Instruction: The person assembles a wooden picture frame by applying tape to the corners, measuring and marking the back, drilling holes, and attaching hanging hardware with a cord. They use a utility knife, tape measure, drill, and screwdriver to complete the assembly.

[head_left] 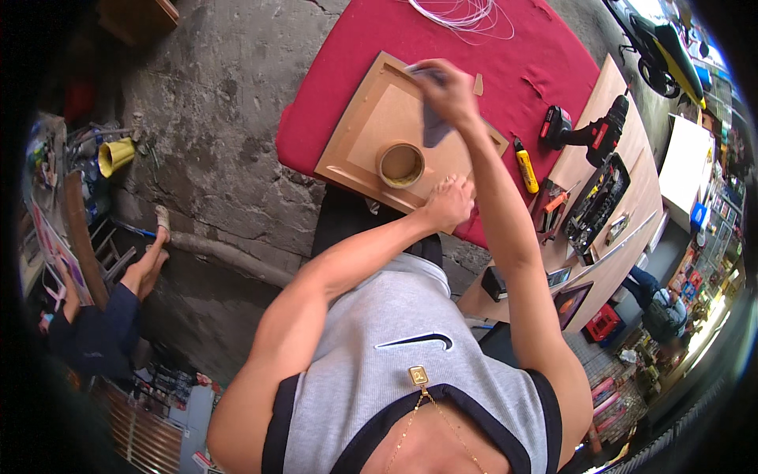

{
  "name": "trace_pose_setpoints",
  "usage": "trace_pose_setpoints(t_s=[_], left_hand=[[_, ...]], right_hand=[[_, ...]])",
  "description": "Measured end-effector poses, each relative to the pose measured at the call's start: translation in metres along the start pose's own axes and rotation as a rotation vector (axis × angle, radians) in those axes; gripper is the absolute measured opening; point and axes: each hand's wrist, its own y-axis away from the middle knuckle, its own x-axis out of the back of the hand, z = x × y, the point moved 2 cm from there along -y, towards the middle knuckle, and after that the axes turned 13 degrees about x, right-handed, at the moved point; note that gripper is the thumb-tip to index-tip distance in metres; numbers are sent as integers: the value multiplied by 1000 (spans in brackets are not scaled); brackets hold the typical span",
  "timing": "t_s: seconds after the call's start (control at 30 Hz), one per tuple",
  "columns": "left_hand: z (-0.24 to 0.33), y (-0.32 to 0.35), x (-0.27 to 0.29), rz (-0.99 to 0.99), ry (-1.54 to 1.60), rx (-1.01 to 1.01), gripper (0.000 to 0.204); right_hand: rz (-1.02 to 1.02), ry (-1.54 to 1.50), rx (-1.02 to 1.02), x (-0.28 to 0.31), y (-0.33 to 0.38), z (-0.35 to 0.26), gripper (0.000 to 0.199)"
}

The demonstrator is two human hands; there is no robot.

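A light-brown wooden panel (359, 118) with a raised frame border lies tilted on a red cloth-covered table (324, 99). On its near part stands a round tub (402, 165) with a tan rim and yellowish contents. My left hand (452, 203) is closed at the panel's near edge, right of the tub, its fingertips on the wood. Over the panel's far right part, slightly blurred, my right hand (447, 93) grips a thin grey sheet (435, 129). Whether this is cloth or sandpaper, I cannot tell.
A yellow marker-like tube (525, 167) lies right of the panel. Beyond it are a red-black cordless drill (596, 134), a black tool tray (598, 197) and pliers on a wooden board. Coiled white wire (466, 14) lies at the far edge. Another person (106, 328) is at left.
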Motion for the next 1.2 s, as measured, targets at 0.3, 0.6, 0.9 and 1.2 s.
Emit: trace_pose_setpoints(t_s=[0.3,0.6,0.9,1.2], left_hand=[[-78,-111,185,558,-271,39,51],[-96,-177,196,156,-529,-4,39],[-103,-184,199,141,-482,-83,31],[-109,-193,199,85,-492,-153,31]], right_hand=[[214,514,-627,114,174,65,35],[300,524,-724,109,189,93,52],[268,494,-718,108,182,105,51],[226,445,-766,113,179,118,52]])
